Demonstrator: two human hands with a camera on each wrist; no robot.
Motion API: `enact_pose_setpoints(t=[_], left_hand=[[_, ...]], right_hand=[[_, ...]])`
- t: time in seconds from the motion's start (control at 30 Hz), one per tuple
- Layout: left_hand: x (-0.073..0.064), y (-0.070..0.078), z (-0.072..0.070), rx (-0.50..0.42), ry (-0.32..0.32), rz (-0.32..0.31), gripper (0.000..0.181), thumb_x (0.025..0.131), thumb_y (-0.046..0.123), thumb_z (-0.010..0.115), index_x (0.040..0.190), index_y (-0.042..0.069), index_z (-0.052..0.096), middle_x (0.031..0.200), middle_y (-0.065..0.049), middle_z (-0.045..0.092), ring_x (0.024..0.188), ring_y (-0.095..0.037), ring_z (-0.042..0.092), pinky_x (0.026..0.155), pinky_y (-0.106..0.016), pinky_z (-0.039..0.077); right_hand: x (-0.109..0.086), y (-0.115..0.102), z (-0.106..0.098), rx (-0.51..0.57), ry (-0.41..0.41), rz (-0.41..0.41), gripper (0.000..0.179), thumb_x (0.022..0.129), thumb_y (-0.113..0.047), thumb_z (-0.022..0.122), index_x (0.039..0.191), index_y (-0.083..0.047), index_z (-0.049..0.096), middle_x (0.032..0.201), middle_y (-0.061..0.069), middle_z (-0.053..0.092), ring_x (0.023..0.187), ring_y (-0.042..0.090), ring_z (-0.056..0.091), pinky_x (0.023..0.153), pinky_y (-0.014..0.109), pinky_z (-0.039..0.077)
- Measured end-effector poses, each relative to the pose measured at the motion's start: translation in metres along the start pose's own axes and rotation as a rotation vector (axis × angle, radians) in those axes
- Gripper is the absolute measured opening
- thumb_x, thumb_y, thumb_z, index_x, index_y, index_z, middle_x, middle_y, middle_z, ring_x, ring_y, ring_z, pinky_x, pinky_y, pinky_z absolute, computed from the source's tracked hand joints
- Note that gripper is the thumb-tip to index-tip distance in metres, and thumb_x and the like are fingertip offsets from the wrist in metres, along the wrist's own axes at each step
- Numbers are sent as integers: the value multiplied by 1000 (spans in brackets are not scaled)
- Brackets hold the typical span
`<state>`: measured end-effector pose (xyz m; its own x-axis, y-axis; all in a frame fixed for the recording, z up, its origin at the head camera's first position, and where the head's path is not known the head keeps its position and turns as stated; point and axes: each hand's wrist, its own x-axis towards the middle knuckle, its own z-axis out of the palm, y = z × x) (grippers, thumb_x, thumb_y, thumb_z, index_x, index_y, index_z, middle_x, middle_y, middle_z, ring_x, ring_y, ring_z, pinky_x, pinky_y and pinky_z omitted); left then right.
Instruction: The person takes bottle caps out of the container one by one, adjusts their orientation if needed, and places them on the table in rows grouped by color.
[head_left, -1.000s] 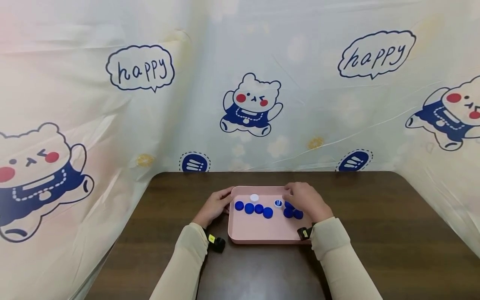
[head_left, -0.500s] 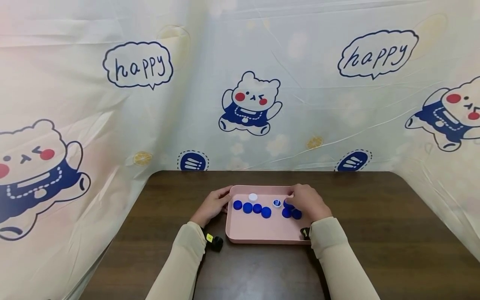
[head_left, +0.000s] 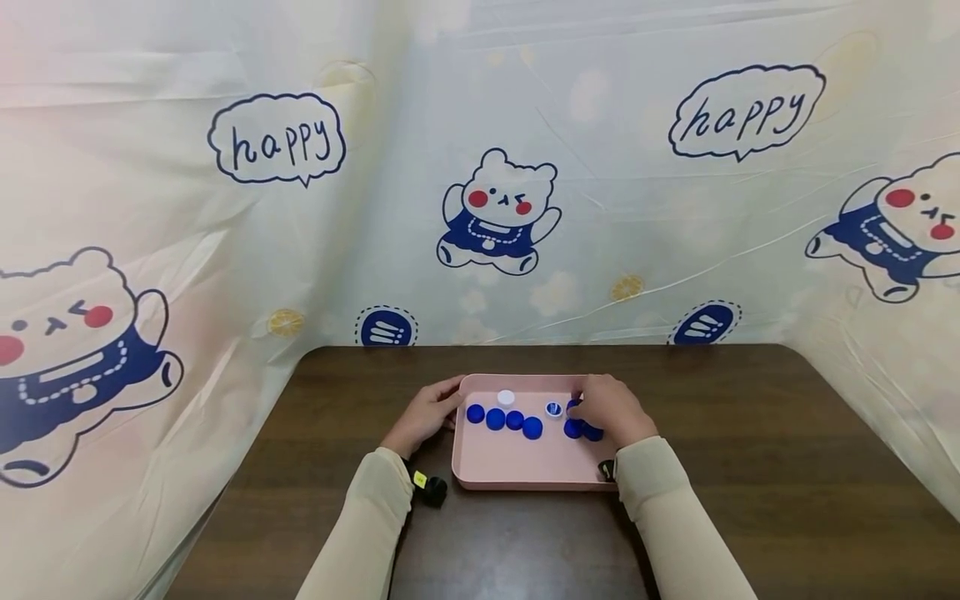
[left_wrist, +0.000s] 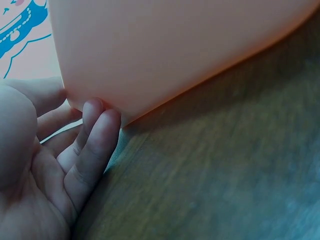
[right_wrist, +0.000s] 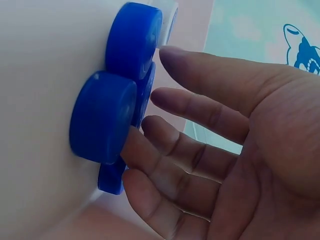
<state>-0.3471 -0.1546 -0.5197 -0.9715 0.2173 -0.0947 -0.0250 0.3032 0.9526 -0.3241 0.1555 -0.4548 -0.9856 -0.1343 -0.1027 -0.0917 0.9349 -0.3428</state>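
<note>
"So, what's nearest?"

"Soft cream sleeves (head_left: 367, 517), then a smooth pink tray (head_left: 525, 467) with rounded corners; the left hand (head_left: 424, 414) grips its far left one."

"And the right hand (head_left: 613, 412)?"

"Fingers relaxed and slightly bent, just beside thick, round blue caps (right_wrist: 102, 117) standing in the tray."

"Beyond?"

"A flat white cap (head_left: 506, 398), the table's (head_left: 750, 433) streaky brown wood grain, then creased, bear-printed cloth (head_left: 630, 200)."

Caps (head_left: 514, 420) in a tray (head_left: 517, 462) on a table (head_left: 750, 467), backdrop (head_left: 615, 208) behind
</note>
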Motion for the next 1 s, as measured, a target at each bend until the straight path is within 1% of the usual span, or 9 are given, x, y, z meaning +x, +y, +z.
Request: enact_pose_setpoints(t=[0.13,0.3,0.47,0.7,0.87,1.0], left_hand=[[0,-1,1,-4,-5,-1,47,100,29,56,144,18,50,109,-8,63,78,-25,61,69,-35,56],[0,0,2,-7,-9,-1,46,99,30,57,144,20,50,110,-9,63,79,-26,62,69,-35,56],[0,1,1,-2,-4,2,46,99,30,57,143,19,51,110,-9,63,79,-26,61,68,-35,56],[-2,0,-1,0,7,-14,46,99,31,57,143,21,51,111,-7,63,80,-26,61,69,-35,56],[-3,1,1,-6,-10,12,45,100,29,56,143,19,51,110,-9,63,78,-25,61,68,-35,56],[-3,2,1,-12,-7,14,44,100,29,56,143,20,51,108,-9,64,78,-26,61,69,-35,56]], right_hand=[[-1,0,1,5,5,7,29,82,-27,78,104,-8,71,87,6,63,71,22,56,64,36,52],[1,0,4,-14,13,-1,30,82,-27,78,105,-9,70,89,6,64,75,23,55,69,40,53],[3,-1,6,-34,28,-12,32,82,-26,79,106,-8,70,91,7,64,76,23,55,74,43,53],[6,-2,11,-37,40,-16,32,81,-24,79,107,-7,70,94,9,65,78,24,56,78,45,54],[7,1,13,-51,41,-17,34,82,-23,78,110,-7,70,97,10,65,80,25,56,78,46,54],[6,2,12,-35,46,-18,35,82,-22,78,113,-7,69,100,10,65,81,25,56,80,47,53]])
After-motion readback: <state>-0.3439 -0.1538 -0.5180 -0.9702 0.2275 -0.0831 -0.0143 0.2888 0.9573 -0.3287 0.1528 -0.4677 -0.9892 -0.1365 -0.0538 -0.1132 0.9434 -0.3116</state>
